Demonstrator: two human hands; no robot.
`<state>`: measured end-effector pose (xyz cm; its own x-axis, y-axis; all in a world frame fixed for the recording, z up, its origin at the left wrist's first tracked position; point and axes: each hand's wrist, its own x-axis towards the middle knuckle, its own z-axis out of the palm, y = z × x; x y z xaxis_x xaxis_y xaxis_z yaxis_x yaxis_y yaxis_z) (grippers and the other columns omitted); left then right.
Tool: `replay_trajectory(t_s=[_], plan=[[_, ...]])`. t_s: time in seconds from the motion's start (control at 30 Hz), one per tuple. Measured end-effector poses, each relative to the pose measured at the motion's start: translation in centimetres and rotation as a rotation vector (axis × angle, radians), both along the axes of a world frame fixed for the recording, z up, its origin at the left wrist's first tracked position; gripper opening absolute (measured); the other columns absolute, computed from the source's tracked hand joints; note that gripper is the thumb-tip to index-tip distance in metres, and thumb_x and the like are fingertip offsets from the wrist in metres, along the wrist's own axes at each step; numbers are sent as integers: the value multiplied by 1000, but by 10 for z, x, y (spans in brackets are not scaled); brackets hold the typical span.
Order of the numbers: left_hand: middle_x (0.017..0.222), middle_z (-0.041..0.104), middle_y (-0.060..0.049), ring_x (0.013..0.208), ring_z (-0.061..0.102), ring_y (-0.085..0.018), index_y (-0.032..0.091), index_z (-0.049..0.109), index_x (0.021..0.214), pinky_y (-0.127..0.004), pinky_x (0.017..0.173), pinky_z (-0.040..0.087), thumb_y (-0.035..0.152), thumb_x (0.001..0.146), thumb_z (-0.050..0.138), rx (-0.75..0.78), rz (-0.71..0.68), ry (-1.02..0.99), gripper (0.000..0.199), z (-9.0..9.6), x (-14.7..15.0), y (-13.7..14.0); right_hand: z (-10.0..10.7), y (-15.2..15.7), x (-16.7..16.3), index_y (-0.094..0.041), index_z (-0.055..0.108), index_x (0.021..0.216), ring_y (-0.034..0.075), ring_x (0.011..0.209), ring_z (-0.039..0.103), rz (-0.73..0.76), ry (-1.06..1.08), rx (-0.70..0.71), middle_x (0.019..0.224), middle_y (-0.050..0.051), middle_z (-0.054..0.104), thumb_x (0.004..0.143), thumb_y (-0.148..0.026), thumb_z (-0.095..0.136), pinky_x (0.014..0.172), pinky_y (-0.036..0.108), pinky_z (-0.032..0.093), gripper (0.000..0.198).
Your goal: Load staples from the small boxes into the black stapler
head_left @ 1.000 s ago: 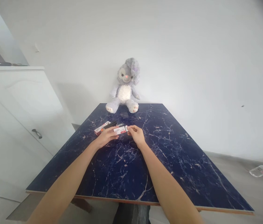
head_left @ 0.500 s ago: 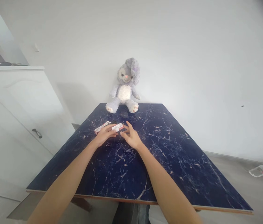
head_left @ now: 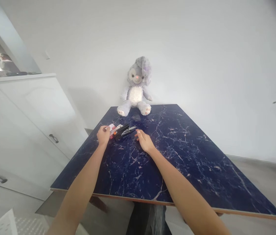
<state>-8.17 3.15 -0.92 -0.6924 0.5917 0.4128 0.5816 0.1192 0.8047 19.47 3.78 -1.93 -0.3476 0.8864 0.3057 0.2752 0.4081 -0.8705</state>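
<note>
My left hand point(head_left: 103, 135) pinches a small white-and-red box point(head_left: 112, 127) between thumb and fingers, at the left of the blue tabletop. Just right of it lies a black stapler point(head_left: 121, 131) with an orange spot and a silver metal rail, its parts spread apart. A larger white-and-red package point(head_left: 119, 127) is partly hidden behind the stapler. Close to the rail's right end is my right hand point(head_left: 145, 141), fingers loosely bent and apart, with nothing visible in them. Whether its fingertips touch the stapler I cannot tell.
A grey plush rabbit point(head_left: 137, 88) sits at the table's far edge against the wall. The dark blue marbled table point(head_left: 189, 163) has a brown front edge. White cabinets point(head_left: 30, 114) stand close on the left, and a white perforated object point(head_left: 27, 225) is at the lower left.
My left hand has moved left with the small box, away from my right hand. The stapler, mostly hidden before, now shows between the hands. The view has shifted slightly.
</note>
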Motion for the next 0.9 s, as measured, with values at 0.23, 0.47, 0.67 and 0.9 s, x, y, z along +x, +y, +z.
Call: replay_trajectory(t_s=[0.23,0.47,0.67,0.9], plan=[[99,75,-8,94,68,-25,21,72,99,-35,88,49,35,82,61,-113,4,8,24,-9,-5,4,-4,2,2,-23,69,99,16,79,66,12,-49,60,89,1,73,101,-40,38,78,26,46,36],[99,75,-6,95,69,-23,22,70,102,-34,89,50,41,85,59,-102,-8,7,28,-16,-6,-11,-5,-8,11,-24,70,94,16,73,66,-198,-72,53,78,-1,73,93,-30,48,73,25,44,23],[104,75,-6,99,69,-23,23,69,104,-36,93,50,38,86,59,-49,-18,-38,26,-19,-7,-29,-6,-10,11,-24,70,92,17,69,64,-187,-127,84,77,-1,71,92,-33,46,69,25,42,26],[111,74,-8,106,69,-22,22,67,108,-35,98,49,32,87,58,6,-68,-102,25,-18,-5,-39,-3,-12,10,-23,71,89,16,61,58,-206,-145,78,66,-2,65,91,-33,46,63,25,39,27]])
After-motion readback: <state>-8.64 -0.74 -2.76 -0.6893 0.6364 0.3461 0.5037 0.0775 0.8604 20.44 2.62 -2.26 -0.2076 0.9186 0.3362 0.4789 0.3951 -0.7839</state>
